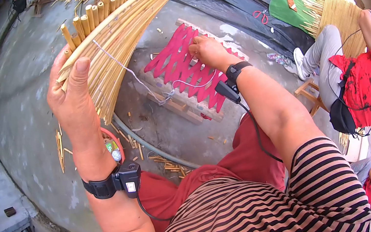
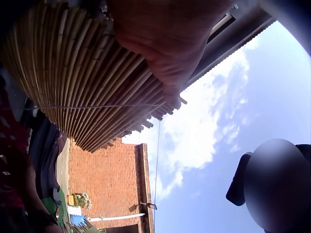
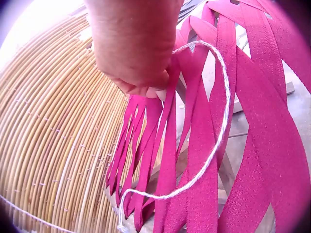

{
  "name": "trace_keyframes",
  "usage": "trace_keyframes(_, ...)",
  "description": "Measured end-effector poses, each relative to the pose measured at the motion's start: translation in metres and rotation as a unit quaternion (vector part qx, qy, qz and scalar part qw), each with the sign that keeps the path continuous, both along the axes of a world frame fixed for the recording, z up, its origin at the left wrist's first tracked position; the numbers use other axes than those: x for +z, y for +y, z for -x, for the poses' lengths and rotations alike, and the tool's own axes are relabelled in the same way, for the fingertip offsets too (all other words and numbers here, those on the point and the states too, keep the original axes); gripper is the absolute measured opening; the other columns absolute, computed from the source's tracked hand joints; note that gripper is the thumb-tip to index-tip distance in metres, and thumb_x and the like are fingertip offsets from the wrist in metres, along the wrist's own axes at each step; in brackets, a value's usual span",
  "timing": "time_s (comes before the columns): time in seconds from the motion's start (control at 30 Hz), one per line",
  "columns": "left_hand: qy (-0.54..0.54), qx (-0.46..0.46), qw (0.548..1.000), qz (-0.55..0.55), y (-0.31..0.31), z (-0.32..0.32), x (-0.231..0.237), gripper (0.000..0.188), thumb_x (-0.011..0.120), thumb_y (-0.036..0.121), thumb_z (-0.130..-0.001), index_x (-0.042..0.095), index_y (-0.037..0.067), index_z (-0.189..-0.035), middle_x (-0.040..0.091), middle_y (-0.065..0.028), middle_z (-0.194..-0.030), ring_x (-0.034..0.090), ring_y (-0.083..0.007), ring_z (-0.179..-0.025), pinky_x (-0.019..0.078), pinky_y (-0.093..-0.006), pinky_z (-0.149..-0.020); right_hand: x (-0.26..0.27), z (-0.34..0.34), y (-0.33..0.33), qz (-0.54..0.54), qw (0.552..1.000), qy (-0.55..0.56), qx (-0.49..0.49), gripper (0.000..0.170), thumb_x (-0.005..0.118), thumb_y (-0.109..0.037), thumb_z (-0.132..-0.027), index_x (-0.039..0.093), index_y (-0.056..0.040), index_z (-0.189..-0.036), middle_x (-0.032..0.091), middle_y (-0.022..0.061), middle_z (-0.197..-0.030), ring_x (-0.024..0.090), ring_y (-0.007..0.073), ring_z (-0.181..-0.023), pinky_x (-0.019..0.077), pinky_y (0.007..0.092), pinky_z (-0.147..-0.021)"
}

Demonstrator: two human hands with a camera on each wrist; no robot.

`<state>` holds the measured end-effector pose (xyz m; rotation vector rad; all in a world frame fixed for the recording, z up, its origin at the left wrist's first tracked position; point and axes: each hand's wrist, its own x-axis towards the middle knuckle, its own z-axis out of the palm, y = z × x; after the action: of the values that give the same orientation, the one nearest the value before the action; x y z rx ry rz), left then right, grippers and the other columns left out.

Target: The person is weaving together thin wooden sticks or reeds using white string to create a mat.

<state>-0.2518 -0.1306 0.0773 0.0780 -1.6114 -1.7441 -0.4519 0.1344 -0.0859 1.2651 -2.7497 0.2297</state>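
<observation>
While left hand (image 1: 70, 96) grips cane mat (image 1: 111, 62) | curled right hand (image 1: 210, 53) pinches straps (image 1: 171, 64)

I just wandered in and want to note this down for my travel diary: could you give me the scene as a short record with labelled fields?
Setting: outdoors, with a brick wall in view
Left hand: grips the edge of a curved cane mat
Right hand: at the pink straps; exact grip hidden
Straps: criss-crossed above wooden pieces
White cord: runs from mat toward straps, looping loosely
Nearby: person in red top, dark sheet
</observation>
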Motion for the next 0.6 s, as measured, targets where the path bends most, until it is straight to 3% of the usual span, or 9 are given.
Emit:
trace_keyframes(0.17,0.005,0.041,0.999,-0.014,-0.013,0.001,-0.003,0.049,0.068,0.025,-0.087,0.052,-0.008,-0.121,0.063,-0.0127,-0.110,0.059,-0.0169,-0.101,0.0431,-0.0294,-0.094,0.010,0.005,0.010,0.069,0.993,0.050,0.086,0.003,0.061,-0.011,-0.077,0.058,-0.0112,-0.078,0.058,0.0050,-0.077,0.058,0.0263,-0.081,0.0482,0.0381,-0.073)
trace_keyframes(0.2,0.018,0.042,0.999,-0.017,-0.015,0.001,-0.002,0.045,0.067,0.023,-0.088,0.055,-0.005,-0.120,0.063,-0.0101,-0.106,0.059,-0.0143,-0.097,0.0442,-0.0273,-0.089,0.015,0.004,0.011,0.086,0.991,0.057,0.090,0.006,0.063,-0.012,-0.076,0.056,-0.0109,-0.076,0.057,0.0052,-0.076,0.058,0.0268,-0.079,0.0484,0.0381,-0.071)
trace_keyframes(0.23,0.031,0.042,0.998,-0.018,-0.015,0.002,-0.002,0.040,0.067,0.022,-0.089,0.057,-0.002,-0.120,0.063,-0.0075,-0.102,0.058,-0.0118,-0.093,0.0452,-0.0251,-0.085,0.017,0.006,0.014,0.082,0.992,0.061,0.074,0.008,0.064,-0.013,-0.075,0.057,-0.0108,-0.076,0.057,0.0052,-0.076,0.059,0.0269,-0.079,0.0484,0.0386,-0.070)
trace_keyframes(0.3,0.037,0.038,0.999,0.012,-0.017,0.002,-0.001,0.042,0.064,0.021,-0.090,0.054,-0.006,-0.120,0.063,-0.0114,-0.108,0.059,-0.0158,-0.099,0.0434,-0.0291,-0.092,0.034,-0.004,0.017,0.138,0.988,0.071,0.005,0.009,0.067,-0.013,-0.075,0.058,-0.0115,-0.078,0.056,0.0055,-0.076,0.060,0.0263,-0.079,0.0496,0.0388,-0.065)
trace_keyframes(0.4,0.062,0.076,0.994,0.056,-0.021,0.005,-0.004,0.037,0.062,0.018,-0.090,0.055,-0.005,-0.118,0.064,-0.0107,-0.107,0.059,-0.0151,-0.099,0.0433,-0.0291,-0.092,0.068,-0.012,0.004,0.215,0.971,0.065,-0.087,0.009,0.068,-0.011,-0.077,0.061,-0.0059,-0.080,0.057,0.0082,-0.074,0.060,0.0258,-0.069,0.0472,0.0364,-0.060)
trace_keyframes(0.43,0.079,0.092,0.988,0.092,-0.023,0.007,-0.004,0.031,0.059,0.015,-0.091,0.056,-0.004,-0.116,0.064,-0.0099,-0.105,0.060,-0.0143,-0.097,0.0448,-0.0288,-0.090,0.080,-0.017,-0.003,0.261,0.960,0.051,-0.082,0.009,0.068,-0.012,-0.077,0.062,-0.0061,-0.079,0.057,0.0078,-0.072,0.060,0.0246,-0.066,0.0467,0.0354,-0.059)
trace_keyframes(0.5,0.069,0.096,0.992,0.054,-0.016,0.006,-0.001,0.026,0.058,0.012,-0.091,0.058,-0.003,-0.113,0.061,-0.0067,-0.105,0.057,-0.0125,-0.097,0.0436,-0.0274,-0.090,0.106,-0.030,-0.026,0.355,0.932,0.025,-0.071,0.010,0.069,-0.014,-0.077,0.063,-0.0067,-0.079,0.058,0.0070,-0.068,0.058,0.0220,-0.060,0.0457,0.0334,-0.056)
trace_keyframes(0.57,0.061,0.096,0.993,0.029,-0.013,0.005,0.003,0.023,0.058,0.010,-0.092,0.059,-0.002,-0.111,0.060,-0.0052,-0.105,0.056,-0.0113,-0.096,0.0436,-0.0262,-0.088,0.146,-0.067,-0.052,0.433,0.895,-0.086,-0.067,0.009,0.068,-0.012,-0.080,0.063,-0.0042,-0.081,0.056,0.0068,-0.060,0.053,0.0133,-0.053,0.0425,0.0289,-0.052)
trace_keyframes(0.6,0.057,0.093,0.994,0.022,-0.012,0.004,0.005,0.023,0.058,0.010,-0.091,0.059,-0.002,-0.111,0.060,-0.0053,-0.104,0.056,-0.0109,-0.094,0.0442,-0.0257,-0.087,0.158,-0.083,-0.063,0.451,0.887,-0.091,-0.047,0.008,0.067,-0.010,-0.081,0.063,-0.0032,-0.082,0.055,0.0064,-0.058,0.050,0.0107,-0.051,0.0417,0.0276,-0.051)
